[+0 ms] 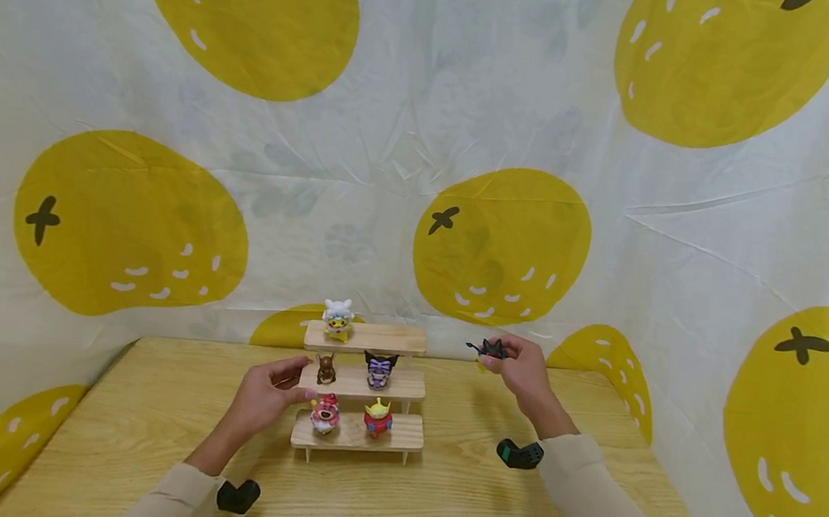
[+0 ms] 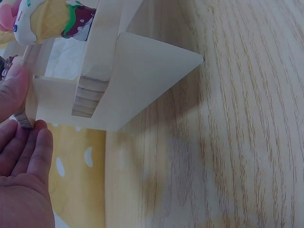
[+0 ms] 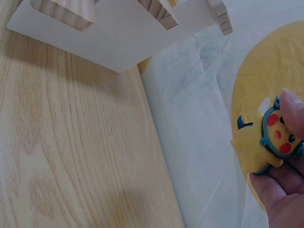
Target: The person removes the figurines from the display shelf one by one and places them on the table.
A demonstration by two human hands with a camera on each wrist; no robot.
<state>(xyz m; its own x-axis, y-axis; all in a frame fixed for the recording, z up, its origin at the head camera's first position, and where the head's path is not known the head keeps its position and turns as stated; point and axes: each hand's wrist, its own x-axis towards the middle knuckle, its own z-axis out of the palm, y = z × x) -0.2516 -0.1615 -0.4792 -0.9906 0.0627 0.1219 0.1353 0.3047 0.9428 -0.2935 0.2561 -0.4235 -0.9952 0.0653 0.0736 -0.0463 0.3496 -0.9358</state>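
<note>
My right hand [image 1: 527, 373] pinches a small yellow figurine [image 3: 278, 133] with red cheeks and a dark blue hood, held in the air right of the stand. My left hand [image 1: 262, 394] grips the left end of the middle plank of a three-tier wooden display stand [image 1: 402, 384], thumb and fingertips on either side of it. Beside that hand, a brown figurine [image 1: 326, 369] and a black-eared purple one [image 1: 379, 372] stand on this tier. A pink bear figurine [image 1: 325, 415] and a red-and-yellow one [image 1: 378, 419] occupy the lowest tier. A white-hooded yellow figurine [image 1: 338, 320] stands on top.
The stand rests on a wooden table [image 1: 458, 504]. Behind and around the table hangs a pale curtain [image 1: 380, 230] with big yellow fruit prints. Black wrist devices [image 1: 519, 454] show below both forearms.
</note>
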